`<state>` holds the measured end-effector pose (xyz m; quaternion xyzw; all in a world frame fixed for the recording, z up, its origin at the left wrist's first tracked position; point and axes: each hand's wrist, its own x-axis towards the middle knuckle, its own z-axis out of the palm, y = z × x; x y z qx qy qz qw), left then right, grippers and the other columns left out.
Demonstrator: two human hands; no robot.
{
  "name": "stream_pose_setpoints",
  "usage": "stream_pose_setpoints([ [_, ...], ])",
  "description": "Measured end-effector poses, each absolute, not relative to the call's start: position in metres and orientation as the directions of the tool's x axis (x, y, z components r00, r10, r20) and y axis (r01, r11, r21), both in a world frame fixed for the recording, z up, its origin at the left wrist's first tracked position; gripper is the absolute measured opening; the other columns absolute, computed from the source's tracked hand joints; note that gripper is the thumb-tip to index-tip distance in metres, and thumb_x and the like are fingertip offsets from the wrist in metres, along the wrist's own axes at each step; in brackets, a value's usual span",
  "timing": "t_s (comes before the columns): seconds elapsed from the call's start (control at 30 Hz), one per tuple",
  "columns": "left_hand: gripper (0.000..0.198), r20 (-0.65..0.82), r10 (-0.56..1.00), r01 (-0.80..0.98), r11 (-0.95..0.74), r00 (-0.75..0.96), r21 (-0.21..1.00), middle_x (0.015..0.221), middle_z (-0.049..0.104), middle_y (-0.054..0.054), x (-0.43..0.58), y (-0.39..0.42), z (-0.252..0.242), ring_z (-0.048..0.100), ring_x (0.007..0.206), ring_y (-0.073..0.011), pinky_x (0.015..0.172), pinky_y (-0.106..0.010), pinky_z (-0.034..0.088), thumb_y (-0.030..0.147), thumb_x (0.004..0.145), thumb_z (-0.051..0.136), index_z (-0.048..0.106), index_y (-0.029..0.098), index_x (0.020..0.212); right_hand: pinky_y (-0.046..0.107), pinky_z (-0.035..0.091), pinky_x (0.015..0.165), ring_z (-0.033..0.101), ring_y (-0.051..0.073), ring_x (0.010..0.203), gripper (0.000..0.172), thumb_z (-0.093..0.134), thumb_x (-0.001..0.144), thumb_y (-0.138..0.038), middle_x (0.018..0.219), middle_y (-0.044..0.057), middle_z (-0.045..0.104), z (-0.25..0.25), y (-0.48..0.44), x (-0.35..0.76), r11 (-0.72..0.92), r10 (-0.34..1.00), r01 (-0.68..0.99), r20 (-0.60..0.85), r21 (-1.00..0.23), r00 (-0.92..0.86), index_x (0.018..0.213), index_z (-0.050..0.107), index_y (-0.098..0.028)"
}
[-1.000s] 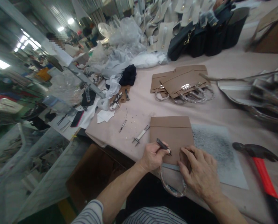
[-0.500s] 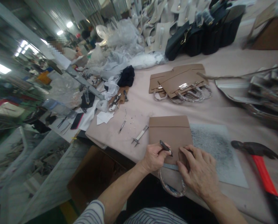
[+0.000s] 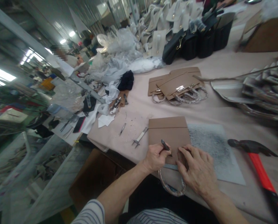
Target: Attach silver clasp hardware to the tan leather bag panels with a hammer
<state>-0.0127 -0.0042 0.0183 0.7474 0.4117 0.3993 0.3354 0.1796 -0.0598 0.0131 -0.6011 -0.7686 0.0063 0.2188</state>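
My left hand (image 3: 156,157) pinches a short dark metal punch (image 3: 165,145), its lower end against the brown leather bag panel (image 3: 168,130) near the panel's front edge. My right hand (image 3: 198,166) rests on the panel's right front part, fingers bent but spread, pressing it down. What lies beneath those fingers is partly hidden. A plastic-wrapped round handle (image 3: 172,189) hangs from the panel's front, over the table edge. Beneath the panel's right side lies a grey, dark-smudged board (image 3: 211,155). To the right is a claw hammer (image 3: 257,165) with a red and black grip.
A caliper-like metal tool (image 3: 140,138) and a small metal piece (image 3: 122,129) lie left of the panel. Farther back are stacked brown panels with handles (image 3: 181,84), black bags (image 3: 195,45) and clear plastic wrap (image 3: 120,43). Wrapped handles (image 3: 267,93) are heaped at right.
The view has shifted slightly, so the table things sit a little farther left. Both hands keep nearly the same place on the panel, the punch still in my left hand.
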Motion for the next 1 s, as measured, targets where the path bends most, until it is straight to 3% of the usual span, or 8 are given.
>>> stream_pose_setpoints([
  [0.13,0.014,0.415,0.842,0.353,-0.525,0.344,0.774,0.085,0.077,-0.009,-0.013,-0.008,0.014,0.074,0.078,-0.0190,0.076,-0.029,0.062,0.022,0.092,0.058,0.070,0.015,0.093,0.049,0.038,0.093,0.052,0.033,0.112,0.034,0.051,0.096,-0.035,0.125,0.012,0.059,0.011,-0.060,0.178,0.282,0.926,0.919,0.327,-0.275,-0.186,0.126,0.059,-0.019],
  [0.3,0.015,0.399,0.832,0.387,-0.538,0.385,0.749,0.082,0.076,-0.008,-0.011,-0.008,0.013,0.073,0.076,-0.0187,0.074,-0.029,0.062,0.024,0.092,0.057,0.069,0.016,0.091,0.049,0.039,0.092,0.052,0.032,0.110,0.034,0.052,0.096,-0.036,0.124,0.011,0.060,0.008,-0.058,0.180,0.287,0.921,0.914,0.346,-0.288,-0.180,0.125,0.060,-0.020],
  [0.43,0.013,0.405,0.859,0.388,-0.505,0.313,0.771,0.084,0.078,-0.008,-0.010,-0.007,0.014,0.074,0.077,-0.0189,0.075,-0.029,0.062,0.023,0.090,0.060,0.070,0.016,0.089,0.048,0.040,0.091,0.053,0.031,0.111,0.037,0.053,0.096,-0.041,0.125,0.012,0.060,0.005,-0.057,0.186,0.343,0.901,0.885,0.376,-0.315,-0.216,0.125,0.060,-0.019],
  [0.73,0.011,0.242,0.926,0.327,-0.333,0.290,0.884,0.079,0.077,-0.006,-0.012,-0.004,0.015,0.073,0.074,-0.0176,0.071,-0.026,0.059,0.019,0.086,0.063,0.073,0.015,0.084,0.049,0.039,0.094,0.052,0.032,0.113,0.036,0.054,0.096,-0.037,0.128,0.012,0.059,0.008,-0.060,0.184,0.329,0.908,0.898,0.358,-0.292,-0.217,0.126,0.060,-0.019],
  [1.0,0.013,0.375,0.885,0.337,-0.455,0.276,0.825,0.083,0.078,-0.008,-0.011,-0.006,0.009,0.076,0.077,-0.0191,0.076,-0.029,0.062,0.021,0.089,0.062,0.073,0.015,0.091,0.051,0.040,0.094,0.052,0.033,0.113,0.037,0.054,0.095,-0.037,0.128,0.013,0.060,0.008,-0.061,0.184,0.325,0.911,0.889,0.360,-0.322,-0.203,0.127,0.060,-0.019],
])
